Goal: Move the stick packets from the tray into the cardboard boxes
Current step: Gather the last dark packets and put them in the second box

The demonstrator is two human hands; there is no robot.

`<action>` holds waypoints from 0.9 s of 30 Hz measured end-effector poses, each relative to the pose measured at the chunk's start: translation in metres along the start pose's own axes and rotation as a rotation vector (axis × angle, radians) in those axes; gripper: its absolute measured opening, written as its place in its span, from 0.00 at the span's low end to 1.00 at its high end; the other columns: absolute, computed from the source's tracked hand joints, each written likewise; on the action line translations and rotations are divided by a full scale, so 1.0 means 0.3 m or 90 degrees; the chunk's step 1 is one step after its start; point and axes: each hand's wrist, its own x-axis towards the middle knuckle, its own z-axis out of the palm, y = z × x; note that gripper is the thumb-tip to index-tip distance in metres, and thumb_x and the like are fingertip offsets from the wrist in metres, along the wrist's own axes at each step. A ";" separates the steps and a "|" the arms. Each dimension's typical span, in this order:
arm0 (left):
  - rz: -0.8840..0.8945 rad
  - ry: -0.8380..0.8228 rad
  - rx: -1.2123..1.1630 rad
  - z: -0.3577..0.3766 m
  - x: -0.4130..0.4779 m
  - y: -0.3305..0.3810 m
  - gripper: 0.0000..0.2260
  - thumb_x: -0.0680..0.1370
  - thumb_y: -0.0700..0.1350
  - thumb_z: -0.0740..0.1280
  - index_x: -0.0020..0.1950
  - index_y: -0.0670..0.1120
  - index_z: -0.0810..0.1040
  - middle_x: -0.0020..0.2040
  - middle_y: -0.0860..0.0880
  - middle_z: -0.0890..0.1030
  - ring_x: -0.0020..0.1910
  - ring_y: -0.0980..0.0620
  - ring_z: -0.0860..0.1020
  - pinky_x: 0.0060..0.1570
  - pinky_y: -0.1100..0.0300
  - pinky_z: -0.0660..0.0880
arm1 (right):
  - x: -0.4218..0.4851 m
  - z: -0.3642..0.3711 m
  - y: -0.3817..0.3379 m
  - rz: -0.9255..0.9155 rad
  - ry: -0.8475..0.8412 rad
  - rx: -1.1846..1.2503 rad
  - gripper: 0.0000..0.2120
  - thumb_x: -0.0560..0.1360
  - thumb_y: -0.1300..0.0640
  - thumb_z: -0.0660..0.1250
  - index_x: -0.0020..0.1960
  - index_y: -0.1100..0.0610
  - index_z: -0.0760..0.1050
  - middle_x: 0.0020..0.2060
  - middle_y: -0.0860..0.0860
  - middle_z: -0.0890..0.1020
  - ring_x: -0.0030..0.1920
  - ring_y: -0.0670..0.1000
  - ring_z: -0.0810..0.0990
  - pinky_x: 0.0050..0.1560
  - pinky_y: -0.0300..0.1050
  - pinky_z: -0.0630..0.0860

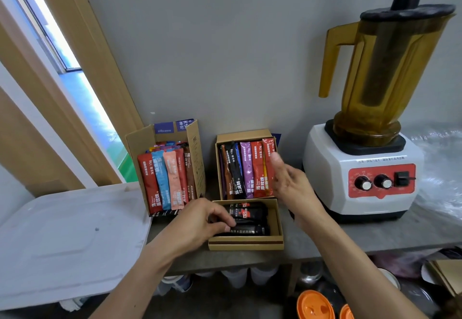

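Stick packets (247, 168) in cardboard boxes (246, 242)

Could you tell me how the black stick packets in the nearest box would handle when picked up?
The black packets look like glossy film, so probably light and a bit slippery. Long and narrow, they would likely flex if held by one end. Lying flat, they should not roll.

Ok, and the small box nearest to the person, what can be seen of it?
The near box is a shallow, open tray of brown cardboard with a darker stripe along its front wall. It lies flat on the grey counter, just in front of a second box. Inside lie black packets, sideways, leaving a free strip at the right. The left hand reaches over its left wall, fingers curled on the packets.
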 end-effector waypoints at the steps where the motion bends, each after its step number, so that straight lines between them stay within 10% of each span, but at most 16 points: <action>1: 0.007 0.001 0.006 0.002 0.000 -0.002 0.06 0.77 0.46 0.75 0.51 0.57 0.87 0.50 0.62 0.85 0.54 0.65 0.80 0.59 0.61 0.79 | 0.001 0.010 -0.003 0.010 0.009 0.042 0.20 0.83 0.37 0.57 0.46 0.52 0.75 0.32 0.44 0.85 0.35 0.39 0.84 0.43 0.39 0.77; 6: 0.028 0.084 -0.069 0.017 -0.001 0.033 0.07 0.73 0.55 0.78 0.50 0.58 0.86 0.49 0.61 0.82 0.50 0.62 0.80 0.48 0.65 0.76 | 0.015 0.031 0.015 0.108 0.046 0.190 0.17 0.86 0.45 0.56 0.46 0.55 0.71 0.33 0.48 0.74 0.29 0.43 0.74 0.31 0.36 0.73; 12: 0.037 0.121 -0.281 0.083 0.031 0.136 0.14 0.72 0.52 0.80 0.55 0.51 0.83 0.48 0.55 0.87 0.48 0.58 0.85 0.50 0.64 0.80 | -0.007 0.065 0.008 0.126 0.048 0.292 0.21 0.84 0.44 0.64 0.65 0.60 0.75 0.56 0.60 0.87 0.56 0.59 0.88 0.62 0.62 0.81; 17: 0.020 0.094 -0.404 0.086 0.051 0.141 0.18 0.73 0.42 0.79 0.60 0.47 0.81 0.50 0.48 0.88 0.52 0.50 0.87 0.59 0.51 0.82 | -0.035 0.067 -0.016 0.088 0.029 0.359 0.21 0.81 0.47 0.69 0.66 0.61 0.75 0.60 0.60 0.86 0.60 0.61 0.86 0.67 0.65 0.78; 27: 0.029 0.130 -0.339 0.084 0.040 0.108 0.14 0.73 0.42 0.79 0.57 0.49 0.83 0.49 0.51 0.87 0.51 0.55 0.85 0.50 0.64 0.80 | -0.040 0.036 -0.009 0.041 0.031 0.288 0.17 0.81 0.48 0.68 0.65 0.57 0.81 0.55 0.56 0.88 0.55 0.52 0.88 0.49 0.44 0.82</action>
